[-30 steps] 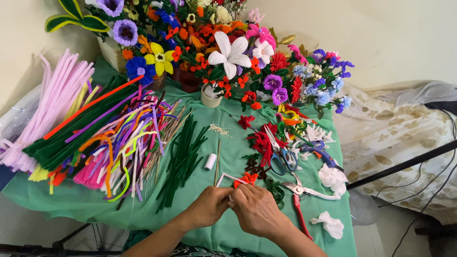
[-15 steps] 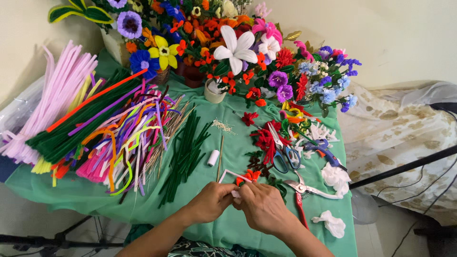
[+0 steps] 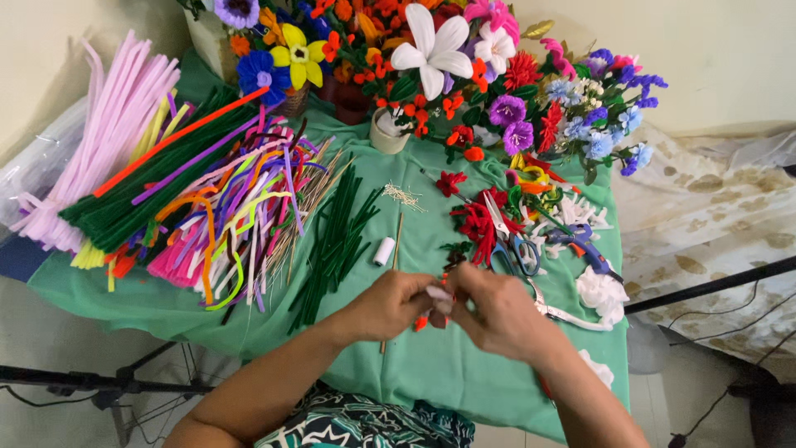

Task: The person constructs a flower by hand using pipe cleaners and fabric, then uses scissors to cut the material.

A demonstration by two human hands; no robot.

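We see both hands drawn closer together since 1 second ago: the left hand [image 3: 396, 305] and right hand [image 3: 496, 314] now meet fingertip to fingertip around a small white and orange piece [image 3: 437, 300], lifted slightly above the green cloth [image 3: 431, 365].

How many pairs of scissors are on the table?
2 that I can make out: blue-handled scissors beside the red flower pieces, and a white-handled pair just past the right hand. More could lie hidden among the scraps.

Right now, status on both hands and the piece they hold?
Left hand and right hand together, pinching a small orange pipe-cleaner piece. Thin stick on green cloth beneath. Scissors lie clear.
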